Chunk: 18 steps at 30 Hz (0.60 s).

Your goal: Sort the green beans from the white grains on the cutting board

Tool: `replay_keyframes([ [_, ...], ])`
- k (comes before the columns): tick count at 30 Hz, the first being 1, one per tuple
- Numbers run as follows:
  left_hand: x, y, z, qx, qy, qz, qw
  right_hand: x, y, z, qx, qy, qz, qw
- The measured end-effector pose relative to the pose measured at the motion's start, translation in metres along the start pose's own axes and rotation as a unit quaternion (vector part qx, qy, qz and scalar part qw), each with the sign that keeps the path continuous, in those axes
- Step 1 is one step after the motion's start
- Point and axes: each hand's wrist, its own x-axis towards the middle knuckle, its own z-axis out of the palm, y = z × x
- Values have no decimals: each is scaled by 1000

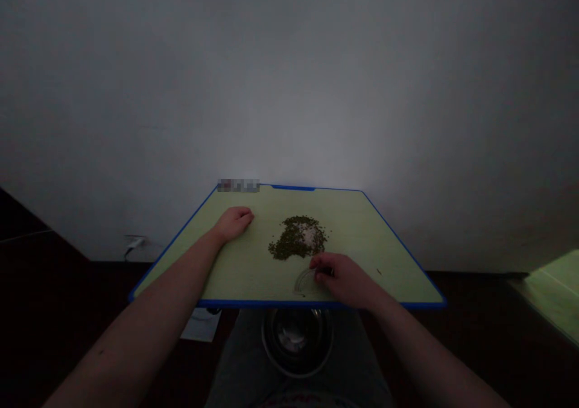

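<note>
1. the right hand (341, 275) is over the near edge of the tabletop (384, 239), right of its middle; thumb and fingers are closed in a pinch on a clear protractor (300, 280).
2. the protractor's curved rim shows to the left of the fingers, and one end comes close to the near edge; the rest is hidden by the hand.
3. the left hand (236, 222) rests on the tabletop toward the far left corner, its fingers loosely curled; whether anything is inside them i cannot tell.
4. between the hands, around the middle of the tabletop, lies a spread of small green beans (289, 239), with a few strays along its border. the right fingertips are just beside its near right side.
5. a pale patch (310, 235) sits within the right part of the beans; it is too dim to tell what it is.
6. a thin dark sliver (379, 271) lies toward the near right corner, well apart from the beans.
7. blue edging (416, 305) runs around the tabletop, with a thicker blue piece (293, 188) at the middle of the far edge.
8. below the near edge, a shiny metal bowl (296, 373) sits at the person's lap.
9. beyond the far edge stands a plain grey wall (289, 94); low on it, past the left edge, is a white plug (136, 241) with a cord.
</note>
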Motion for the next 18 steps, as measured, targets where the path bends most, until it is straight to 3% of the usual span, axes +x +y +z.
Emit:
replay_keyframes([
  [18, 2, -4, 4, 12, 3, 5, 1000, -18, 8, 4, 87, -5, 53, 995],
])
